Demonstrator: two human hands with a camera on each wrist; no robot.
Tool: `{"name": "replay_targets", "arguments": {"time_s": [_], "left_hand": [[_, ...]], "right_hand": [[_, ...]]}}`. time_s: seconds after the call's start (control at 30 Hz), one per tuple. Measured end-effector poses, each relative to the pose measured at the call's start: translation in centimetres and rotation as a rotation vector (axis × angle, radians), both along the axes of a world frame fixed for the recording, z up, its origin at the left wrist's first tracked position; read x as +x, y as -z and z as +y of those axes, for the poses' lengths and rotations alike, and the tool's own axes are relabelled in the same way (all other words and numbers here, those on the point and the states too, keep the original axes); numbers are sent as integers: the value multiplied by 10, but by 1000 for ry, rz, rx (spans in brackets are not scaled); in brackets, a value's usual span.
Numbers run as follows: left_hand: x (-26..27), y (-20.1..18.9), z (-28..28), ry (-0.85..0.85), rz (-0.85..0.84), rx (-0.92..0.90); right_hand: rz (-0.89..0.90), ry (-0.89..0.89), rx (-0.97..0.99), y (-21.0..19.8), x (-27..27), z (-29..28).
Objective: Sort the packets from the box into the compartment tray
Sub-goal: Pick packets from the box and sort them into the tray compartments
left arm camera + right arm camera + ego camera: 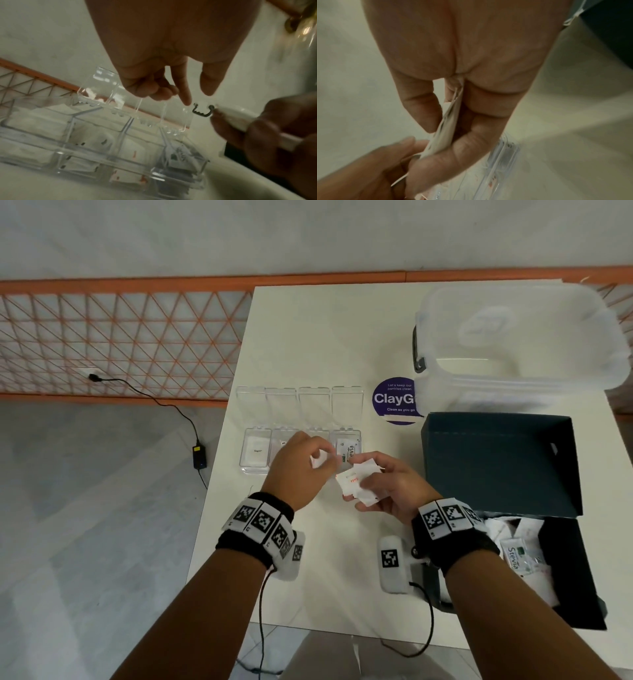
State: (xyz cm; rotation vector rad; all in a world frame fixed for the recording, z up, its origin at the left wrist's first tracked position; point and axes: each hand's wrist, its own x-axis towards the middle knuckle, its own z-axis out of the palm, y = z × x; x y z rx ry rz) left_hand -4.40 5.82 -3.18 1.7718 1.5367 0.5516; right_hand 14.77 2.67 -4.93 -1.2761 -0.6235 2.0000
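My right hand [364, 491] grips a small stack of white packets [356, 479] just in front of the clear compartment tray [255, 470]. Seen edge-on in the right wrist view, the packets [443, 135] are pinched between thumb and fingers. My left hand [323, 458] hovers over the tray's third compartment. Its index finger and thumb are apart and its other fingers are curled, and it holds nothing [197, 97]. All the tray's lids stand open. A Sugar packet [257, 451] lies in the first compartment and a Stevia packet [349, 451] in the fourth. The dark box [568, 587] at the right holds more packets.
The box's raised lid [496, 460] stands right of my hands. A clear plastic container [513, 344] and a purple ClayGo sticker [397, 402] are behind. The table's left edge [219, 474] runs close to the tray. A power adapter [199, 455] lies on the floor.
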Motion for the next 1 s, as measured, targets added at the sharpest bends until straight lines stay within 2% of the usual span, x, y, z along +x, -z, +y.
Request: {"name": "replay_targets", "arguments": {"time_s": [0.1, 0.23, 0.33, 0.4, 0.5, 0.63, 0.77, 1.0], "left_hand": [[3, -5, -13, 68, -63, -149], [4, 0, -14, -31, -217, -265], [-3, 1, -7, -148, -350, -261], [-11, 1, 0, -172, -346, -216], [-25, -1, 12, -168, -278, -159], [-36, -2, 30, -60, -37, -89], [-37, 6, 42, -93, 101, -137], [-21, 19, 53, 66, 327, -137]], "right_hand": [[-38, 23, 31, -1, -4, -1], [-34, 63, 31, -1, -11, -4], [-7, 75, 34, -3, -13, -6], [9, 75, 29, -3, -10, -6], [65, 91, -5, -2, -6, -5], [82, 85, -10, 2, -3, -5], [92, 88, -20, 7, -1, -7], [29, 70, -26, 14, 5, -9]]}}
